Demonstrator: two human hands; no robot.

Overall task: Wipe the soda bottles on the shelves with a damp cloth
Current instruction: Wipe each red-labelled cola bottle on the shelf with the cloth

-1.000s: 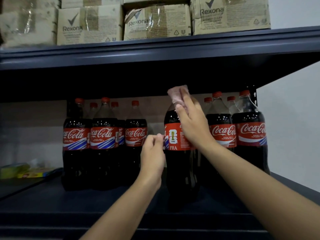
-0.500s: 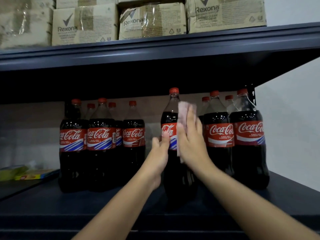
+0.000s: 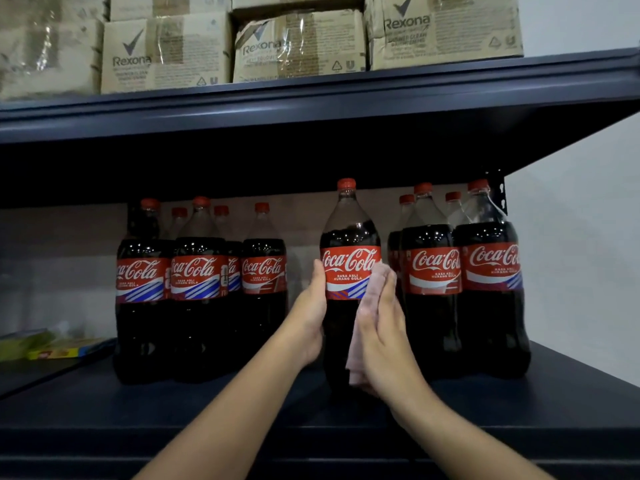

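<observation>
I had one Coca-Cola bottle standing upright toward the front of the dark lower shelf, apart from the two groups of bottles behind it. Its red cap sat just under the shelf above, and its red label faced me. My left hand gripped the bottle's left side, the thumb lying up along the edge of the label and the fingers curled round the far side, where I could not see them. My right hand was flat against the bottle's right side, fingers straight and close together, pressing a pale pink cloth onto the plastic. The cloth showed along the inner edge of my palm, from the lower corner of the label down to near the base of the bottle.

To the left stood a cluster of Coca-Cola bottles, three in the front row and more caps showing behind them. To the right stood another cluster, two in front and others behind, just beside my right hand. At the far left edge of the shelf lay some yellow and green packets, too blurred to read. On the upper shelf sat a row of brown Rexona cartons wrapped in clear film.
</observation>
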